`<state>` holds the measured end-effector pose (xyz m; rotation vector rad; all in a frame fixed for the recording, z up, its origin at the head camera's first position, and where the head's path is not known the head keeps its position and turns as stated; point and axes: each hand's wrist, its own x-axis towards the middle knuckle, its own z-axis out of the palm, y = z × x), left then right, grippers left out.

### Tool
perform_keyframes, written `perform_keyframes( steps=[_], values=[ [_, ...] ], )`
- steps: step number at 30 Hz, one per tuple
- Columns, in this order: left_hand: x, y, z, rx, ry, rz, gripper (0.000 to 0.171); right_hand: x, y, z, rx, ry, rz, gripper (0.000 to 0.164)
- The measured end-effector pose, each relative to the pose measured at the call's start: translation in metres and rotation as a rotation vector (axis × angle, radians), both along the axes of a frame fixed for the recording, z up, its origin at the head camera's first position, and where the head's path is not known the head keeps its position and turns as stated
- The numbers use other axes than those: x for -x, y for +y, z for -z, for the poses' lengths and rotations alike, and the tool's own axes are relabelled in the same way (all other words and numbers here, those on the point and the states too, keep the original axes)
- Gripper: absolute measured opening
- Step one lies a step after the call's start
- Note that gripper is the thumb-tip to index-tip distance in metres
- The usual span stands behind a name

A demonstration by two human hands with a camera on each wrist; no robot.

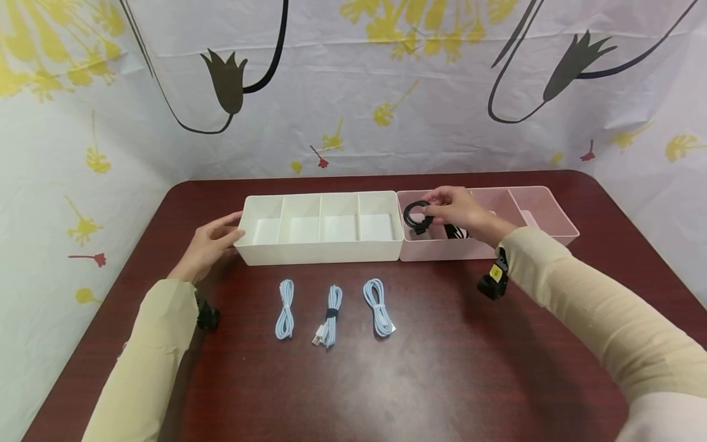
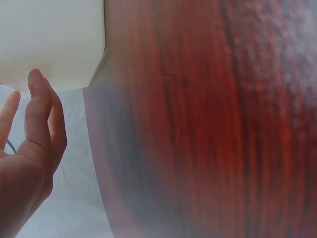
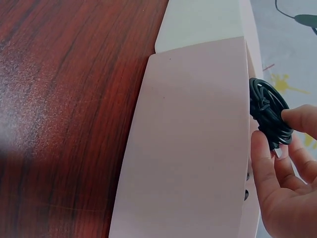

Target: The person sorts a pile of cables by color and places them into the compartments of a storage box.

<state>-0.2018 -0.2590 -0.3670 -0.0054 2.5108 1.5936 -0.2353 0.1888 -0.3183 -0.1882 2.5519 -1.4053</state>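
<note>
My right hand (image 1: 457, 212) pinches a coiled black cable (image 3: 270, 111) between thumb and fingers, over the left part of the pink divided box (image 1: 442, 250). A metal plug end shows under the coil in the right wrist view. Further black cable (image 1: 456, 231) lies inside that box, partly hidden by the hand. At the left end of the white divided box (image 1: 323, 253), my left hand (image 1: 208, 244) touches the wall with fingers fairly straight. In the left wrist view, fingertips (image 2: 35, 74) rest against that white wall.
Three bundled light-blue cables lie in front of the white box: a left one (image 1: 285, 310), a middle one (image 1: 330, 316) with a dark tie, and a right one (image 1: 378, 308). Both boxes stand end to end on the dark red-brown table (image 1: 353, 387). A patterned cloth (image 1: 353, 92) hangs behind.
</note>
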Motion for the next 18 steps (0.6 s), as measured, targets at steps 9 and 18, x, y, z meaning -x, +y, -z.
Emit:
perform_keyframes(
  steps=[9, 18],
  values=[
    [-0.0001, 0.0002, -0.0008, 0.007, -0.004, 0.0, 0.06, 0.0003, -0.0024, 0.0003, -0.036, 0.016, 0.014, 0.035],
    [0.0002, -0.0002, -0.0001, 0.007, -0.007, 0.002, 0.06, -0.0001, -0.0073, 0.0005, -0.078, 0.02, 0.063, 0.035]
  ],
)
